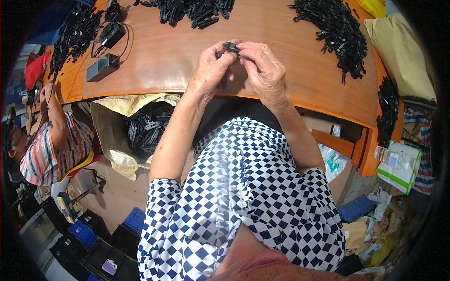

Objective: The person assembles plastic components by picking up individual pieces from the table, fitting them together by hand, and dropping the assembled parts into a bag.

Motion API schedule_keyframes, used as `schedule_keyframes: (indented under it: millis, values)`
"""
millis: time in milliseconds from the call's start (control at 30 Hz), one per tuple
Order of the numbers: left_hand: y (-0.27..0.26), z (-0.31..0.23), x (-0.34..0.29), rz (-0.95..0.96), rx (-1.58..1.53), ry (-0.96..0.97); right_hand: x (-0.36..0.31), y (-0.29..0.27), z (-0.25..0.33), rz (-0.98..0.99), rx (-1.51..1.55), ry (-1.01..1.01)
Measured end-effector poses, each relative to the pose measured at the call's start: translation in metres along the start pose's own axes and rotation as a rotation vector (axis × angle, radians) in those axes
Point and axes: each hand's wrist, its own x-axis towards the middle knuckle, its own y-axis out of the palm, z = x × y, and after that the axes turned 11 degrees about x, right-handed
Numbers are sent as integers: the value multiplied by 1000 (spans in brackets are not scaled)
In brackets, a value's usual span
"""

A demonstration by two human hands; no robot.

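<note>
Over the near edge of the brown wooden table, both my hands meet at a small black plastic part. My left hand is closed round it, its thumb pressed against the part. The fingertips of my right hand pinch its right end. Below my left fingers a dark piece shows in part; I cannot tell whether it belongs to the same part. Beyond my hands lies a heap of similar long black parts at the table's far side.
More black parts are heaped at the right, others at the left. A black box-shaped device with a cord stands left. Below the table edge, an open sack holds parts. A co-worker sits left. A bottle lies on a green-white box.
</note>
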Motion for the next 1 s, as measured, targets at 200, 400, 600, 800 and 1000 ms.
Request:
schedule_keyframes:
  millis: [200, 400, 600, 800, 1000]
  values:
    - [-1, 5, -2, -26, 77, -18, -7, -4, -5, 69, -156, -181]
    - [2, 9, -3, -37, 73, -41, -17, -4, -13, 47, -189, -181]
    - [20, 31, -3, -159, -316, -46, -17, -1, -15, 72, -227, -208]
    - [17, 41, -2, -244, -485, -90, -22, 4, -12, 133, -236, -181]
    - [-10, 34, -14, -283, -163, 220, -12, 8, 13, -6, -125, 164]
